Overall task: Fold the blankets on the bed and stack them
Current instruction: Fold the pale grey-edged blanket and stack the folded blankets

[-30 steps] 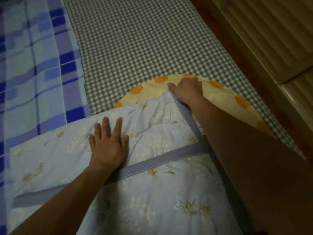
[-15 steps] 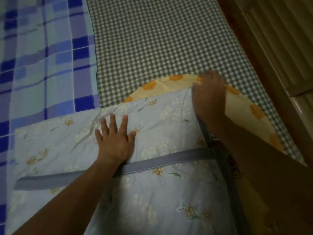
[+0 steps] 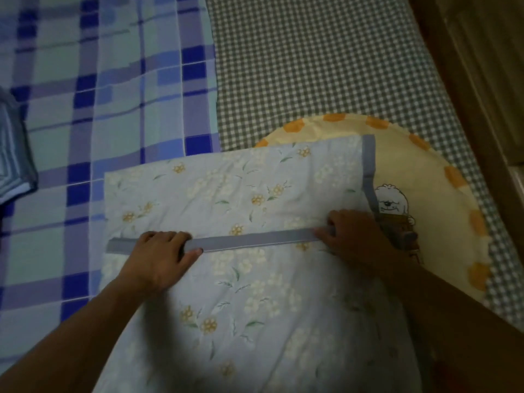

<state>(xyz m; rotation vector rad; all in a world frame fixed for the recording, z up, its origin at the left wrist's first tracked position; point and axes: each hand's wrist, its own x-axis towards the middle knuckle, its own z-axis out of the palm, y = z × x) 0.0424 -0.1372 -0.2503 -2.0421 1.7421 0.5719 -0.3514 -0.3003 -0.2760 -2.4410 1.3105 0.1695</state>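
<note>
On gingham bed sheet beside wooden wall, both hands' fingers, left hand and right hand, curled round floral blanket trim.

This was a bedroom in a home. A bed covered with a green checked sheet and a blue plaid sheet filled the view. A floral blanket and a round yellow cushion with a cartoon dog lay on it. At the right edge stood what was probably a wooden slatted door, though dim.
</note>
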